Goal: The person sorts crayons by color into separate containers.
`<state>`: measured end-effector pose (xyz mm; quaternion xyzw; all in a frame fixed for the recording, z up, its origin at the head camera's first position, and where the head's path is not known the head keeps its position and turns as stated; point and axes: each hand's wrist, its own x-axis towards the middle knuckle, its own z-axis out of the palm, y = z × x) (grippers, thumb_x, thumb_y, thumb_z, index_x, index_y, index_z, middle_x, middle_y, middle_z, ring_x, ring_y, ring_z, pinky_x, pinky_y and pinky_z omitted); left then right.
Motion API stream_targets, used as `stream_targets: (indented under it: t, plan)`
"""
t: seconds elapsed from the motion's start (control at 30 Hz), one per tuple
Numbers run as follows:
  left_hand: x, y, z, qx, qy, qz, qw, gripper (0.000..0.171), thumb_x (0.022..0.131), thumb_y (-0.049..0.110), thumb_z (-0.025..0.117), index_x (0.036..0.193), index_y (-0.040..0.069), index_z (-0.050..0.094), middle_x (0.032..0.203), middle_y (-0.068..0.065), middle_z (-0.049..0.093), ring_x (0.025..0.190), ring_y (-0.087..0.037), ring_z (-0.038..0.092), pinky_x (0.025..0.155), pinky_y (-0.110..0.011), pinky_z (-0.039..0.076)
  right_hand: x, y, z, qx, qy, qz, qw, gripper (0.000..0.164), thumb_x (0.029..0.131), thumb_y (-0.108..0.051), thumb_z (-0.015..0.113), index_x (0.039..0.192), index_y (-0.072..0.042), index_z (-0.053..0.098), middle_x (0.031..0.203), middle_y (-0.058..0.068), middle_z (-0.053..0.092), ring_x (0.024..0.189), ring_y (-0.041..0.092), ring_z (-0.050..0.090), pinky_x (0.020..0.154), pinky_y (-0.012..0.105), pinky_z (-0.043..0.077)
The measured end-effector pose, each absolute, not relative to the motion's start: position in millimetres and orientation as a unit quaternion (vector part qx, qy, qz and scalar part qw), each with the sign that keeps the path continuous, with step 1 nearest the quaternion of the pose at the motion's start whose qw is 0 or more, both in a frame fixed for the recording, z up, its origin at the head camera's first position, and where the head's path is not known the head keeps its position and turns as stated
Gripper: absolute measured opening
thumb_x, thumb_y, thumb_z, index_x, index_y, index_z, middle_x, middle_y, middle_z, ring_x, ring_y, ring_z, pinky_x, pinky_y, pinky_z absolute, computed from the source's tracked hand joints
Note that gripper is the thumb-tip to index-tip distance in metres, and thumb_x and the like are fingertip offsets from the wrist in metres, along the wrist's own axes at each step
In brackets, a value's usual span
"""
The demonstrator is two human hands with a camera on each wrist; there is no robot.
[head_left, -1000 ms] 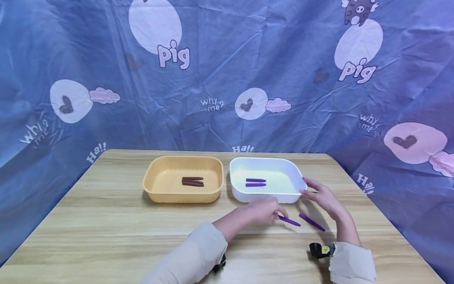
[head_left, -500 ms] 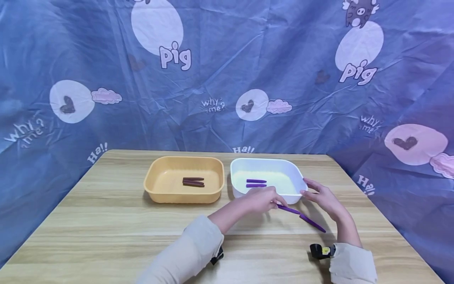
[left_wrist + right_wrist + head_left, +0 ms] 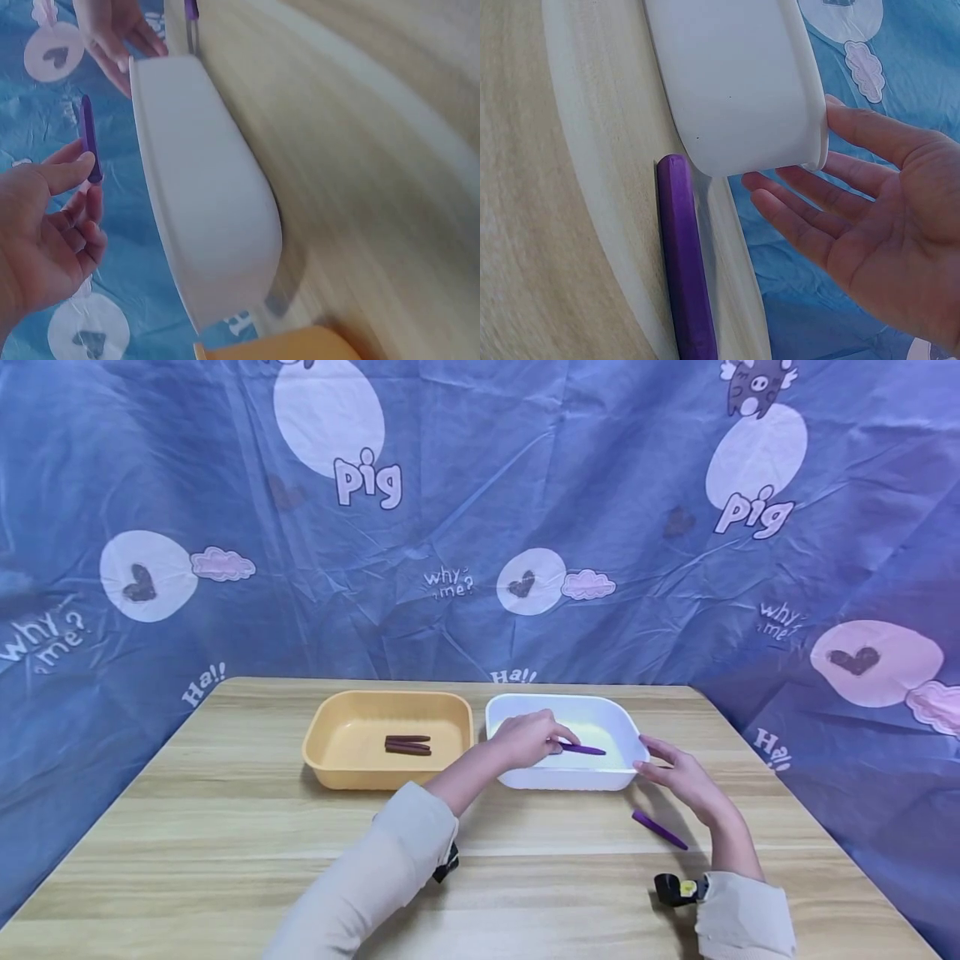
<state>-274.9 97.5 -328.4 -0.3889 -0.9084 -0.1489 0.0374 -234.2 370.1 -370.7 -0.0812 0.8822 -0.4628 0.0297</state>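
Observation:
Over the white plastic tub (image 3: 570, 779), my left hand (image 3: 522, 741) pinches a purple crayon (image 3: 588, 749) between thumb and fingertips. In the left wrist view the crayon (image 3: 88, 139) stands out past the thumb, above the level of the tub's rim. My right hand (image 3: 693, 787) holds the tub's right near corner, its thumb at the rim and the other fingers round the end wall, as the right wrist view shows. Another purple crayon (image 3: 660, 830) lies on the table below that hand. The left hand covers the part of the tub floor where two purple crayons lay.
Left of the white tub stands a yellow-orange tub (image 3: 390, 778) with several brown crayons (image 3: 407, 745) on its floor. Both tubs sit towards the back of the wooden table (image 3: 225, 843). A blue printed curtain (image 3: 450, 635) hangs behind the table.
My left hand has lifted the purple crayon from the table in front of the white tub and carried it up and left, over the tub. The right hand has stayed at the corner.

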Motion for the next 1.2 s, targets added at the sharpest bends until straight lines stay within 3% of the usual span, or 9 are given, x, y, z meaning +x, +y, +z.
stream_targets:
  t: [0.3, 0.8, 1.2]
  plan:
    - [-293, 89, -332, -0.334, -0.932, -0.135, 0.045, 0.032, 0.089, 0.011, 0.056, 0.111, 0.032, 0.068, 0.087, 0.004, 0.055, 0.075, -0.008, 0.049, 0.054, -0.021, 0.039, -234, 370, -370, -0.079, 0.883, -0.461, 0.027, 0.067, 0.093, -0.026, 0.055, 0.141, 0.008, 0.023, 0.137, 0.033, 0.030, 0.123, 0.045, 0.030, 0.097, 0.057, 0.032]
    - [-313, 91, -345, -0.264, -0.958, -0.110, 0.029, 0.034, 0.088, 0.011, 0.058, 0.114, 0.030, 0.066, 0.113, 0.003, 0.060, 0.101, -0.012, 0.053, 0.069, -0.023, 0.045, -235, 371, -371, -0.078, 0.879, -0.468, 0.032, 0.067, 0.093, -0.026, 0.055, 0.141, 0.007, 0.023, 0.138, 0.033, 0.028, 0.120, 0.046, 0.035, 0.097, 0.054, 0.034]
    - [-330, 98, -358, -0.229, -0.969, -0.094, 0.017, 0.038, 0.087, 0.007, 0.056, 0.116, 0.030, 0.065, 0.113, 0.002, 0.059, 0.101, -0.013, 0.053, 0.075, -0.025, 0.046, -234, 369, -370, -0.077, 0.878, -0.471, 0.031, 0.067, 0.092, -0.025, 0.056, 0.141, 0.007, 0.023, 0.138, 0.033, 0.029, 0.119, 0.046, 0.036, 0.097, 0.054, 0.034]
